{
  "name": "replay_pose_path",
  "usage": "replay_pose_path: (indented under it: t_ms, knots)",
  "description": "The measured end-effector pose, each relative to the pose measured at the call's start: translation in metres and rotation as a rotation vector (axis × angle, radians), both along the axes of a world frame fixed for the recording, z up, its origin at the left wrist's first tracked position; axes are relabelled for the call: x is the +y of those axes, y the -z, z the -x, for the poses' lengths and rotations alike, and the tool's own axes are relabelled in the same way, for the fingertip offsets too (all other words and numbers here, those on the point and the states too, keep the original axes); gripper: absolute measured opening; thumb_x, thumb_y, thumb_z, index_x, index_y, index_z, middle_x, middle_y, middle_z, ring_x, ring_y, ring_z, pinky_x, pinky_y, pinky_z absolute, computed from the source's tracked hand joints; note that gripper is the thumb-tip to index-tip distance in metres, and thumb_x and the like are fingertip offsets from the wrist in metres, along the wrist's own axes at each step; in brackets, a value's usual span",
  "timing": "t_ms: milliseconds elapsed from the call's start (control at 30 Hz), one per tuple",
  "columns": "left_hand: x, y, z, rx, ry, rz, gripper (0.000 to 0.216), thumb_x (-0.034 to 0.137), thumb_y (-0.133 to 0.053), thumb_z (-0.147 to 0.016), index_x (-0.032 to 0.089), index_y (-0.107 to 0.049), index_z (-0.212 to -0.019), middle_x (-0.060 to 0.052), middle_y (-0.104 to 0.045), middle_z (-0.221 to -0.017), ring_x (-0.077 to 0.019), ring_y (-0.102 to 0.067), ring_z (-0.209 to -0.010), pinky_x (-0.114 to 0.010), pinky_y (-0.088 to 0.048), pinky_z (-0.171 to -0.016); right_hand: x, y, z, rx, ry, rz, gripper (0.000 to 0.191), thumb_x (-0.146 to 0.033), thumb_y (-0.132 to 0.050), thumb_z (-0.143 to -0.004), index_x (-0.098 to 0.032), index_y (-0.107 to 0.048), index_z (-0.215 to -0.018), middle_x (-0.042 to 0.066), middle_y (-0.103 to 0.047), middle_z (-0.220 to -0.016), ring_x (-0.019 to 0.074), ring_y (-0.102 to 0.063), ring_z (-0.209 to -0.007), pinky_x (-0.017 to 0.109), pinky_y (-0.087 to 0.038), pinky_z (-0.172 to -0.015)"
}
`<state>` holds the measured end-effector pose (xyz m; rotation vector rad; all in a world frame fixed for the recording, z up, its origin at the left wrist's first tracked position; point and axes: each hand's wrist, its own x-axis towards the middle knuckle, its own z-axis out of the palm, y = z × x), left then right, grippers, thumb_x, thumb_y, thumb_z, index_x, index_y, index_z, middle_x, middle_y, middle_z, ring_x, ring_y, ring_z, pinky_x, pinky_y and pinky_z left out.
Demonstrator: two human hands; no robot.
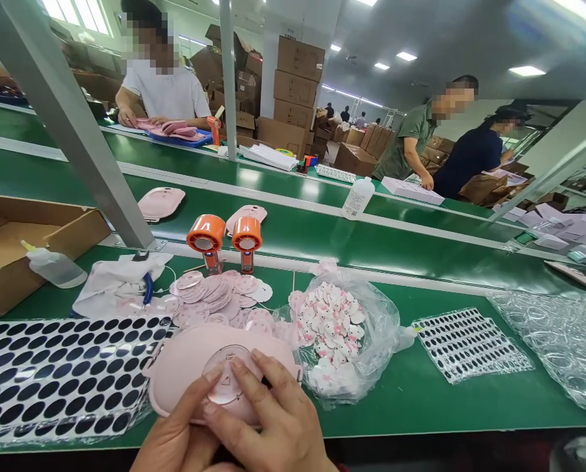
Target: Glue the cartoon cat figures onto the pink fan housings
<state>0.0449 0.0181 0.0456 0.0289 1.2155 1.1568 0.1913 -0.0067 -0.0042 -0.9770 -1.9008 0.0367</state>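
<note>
Your left hand point(175, 426) and right hand point(278, 419) hold a pink plastic case point(195, 360) at the near edge of the green conveyor belt point(421, 400), with a clear round disc point(234, 360) lying on its face. The fingers of your right hand are slightly spread, their tips point(258, 360) pressing on the disc's right side, while the left fingers point(214, 377) lie against its lower left edge. You cannot tell from this view whether the thumbs pinch the case from beneath, since your hands hide them. The disc sits in place on this case, and a small triangle mark shows through it. Beyond your hands, much of the stock lies unused. A large sheet of black oval stickers point(61, 373) lies to your left, and a smaller one point(470, 344) lies to your right. A loose pile of pink round pads point(214, 295) lies ahead, beside a clear plastic bag point(379, 321) filled with pink-and-white cartoon pieces. Two orange-headed handheld fans point(205, 234) stand upright just beyond the pile, and two more pink cases point(161, 203) lie on the farther belt. A white cloth point(111, 292) lies near the pads, and a glue bottle point(52, 265) rests on an open cardboard box point(27, 262). Across the line, other people work at their own stations.
</note>
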Motion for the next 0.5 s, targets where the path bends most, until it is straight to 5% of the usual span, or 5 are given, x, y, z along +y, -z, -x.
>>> replay_pose_path:
  t_ms: [100,233,367,500]
  knots:
    - [0.001,-0.012,-0.010,0.044,-0.078,-0.024,0.066,0.014,-0.087,-0.079,0.028,-0.076,-0.142,-0.007,-0.085,-0.138,-0.0317,-0.080,-0.129,-0.032,-0.073,-0.087,0.002,-0.018,-0.011,0.165,0.146,0.206,0.073,-0.051,-0.083,-0.101,-0.031,-0.061,-0.167,0.013,-0.071,-0.162,0.0443,-0.069,-0.149,0.065,-0.064,-0.119]
    - [0.001,-0.011,-0.014,0.158,-0.075,-0.173,0.091,0.022,-0.108,-0.051,0.038,-0.080,-0.137,-0.002,-0.082,-0.147,-0.0375,-0.075,-0.138,-0.033,-0.073,-0.087,0.011,-0.034,-0.016,0.443,0.191,0.565,0.047,-0.046,-0.087,-0.095,-0.024,-0.083,-0.137,0.012,-0.087,-0.128,0.0355,-0.085,-0.118,0.051,-0.072,-0.104]
    - [0.004,-0.015,-0.012,0.225,-0.037,-0.146,0.101,0.026,-0.113,-0.034,0.034,-0.082,-0.129,-0.004,-0.086,-0.137,-0.0429,-0.068,-0.148,-0.030,-0.073,-0.084,0.012,-0.034,-0.014,0.619,0.156,0.660,0.038,-0.039,-0.088,-0.089,-0.026,-0.088,-0.125,0.007,-0.088,-0.119,0.0300,-0.086,-0.110,0.040,-0.071,-0.099]
    - [0.008,-0.024,-0.014,0.220,0.004,-0.059,0.103,0.025,-0.113,-0.024,0.031,-0.083,-0.122,-0.006,-0.091,-0.117,-0.0452,-0.081,-0.125,-0.032,-0.075,-0.071,0.009,-0.035,-0.016,0.695,0.154,0.720,0.037,-0.040,-0.085,-0.088,-0.026,-0.089,-0.121,0.007,-0.088,-0.118,0.0309,-0.086,-0.109,0.041,-0.071,-0.100]
